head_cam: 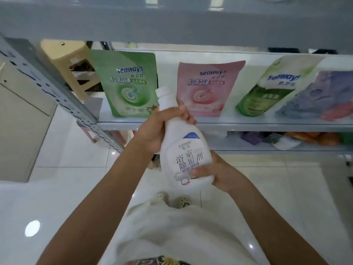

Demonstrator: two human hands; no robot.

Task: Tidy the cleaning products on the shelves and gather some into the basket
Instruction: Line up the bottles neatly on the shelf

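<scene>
Bottle (183,146) of smooth white plastic is held in front of the shelf (248,124), tilted with its cap toward 11 o'clock. The left hand (154,131) wraps the narrow shoulder from 9 o'clock, fingers curled round it. The right hand (219,173) grips the rounded base at 4 o'clock, thumb lying across the label. The label shows small lettering that looks like "LANSEN" above large characters, 浴室除垢剂. Glossy soft pouches marked "seaways" stand on the shelf behind: a green pouch (126,85) at 11 o'clock, a pink pouch (208,87) at 1 o'clock, and a white-and-green pouch (267,88) leaning at 2 o'clock.
</scene>
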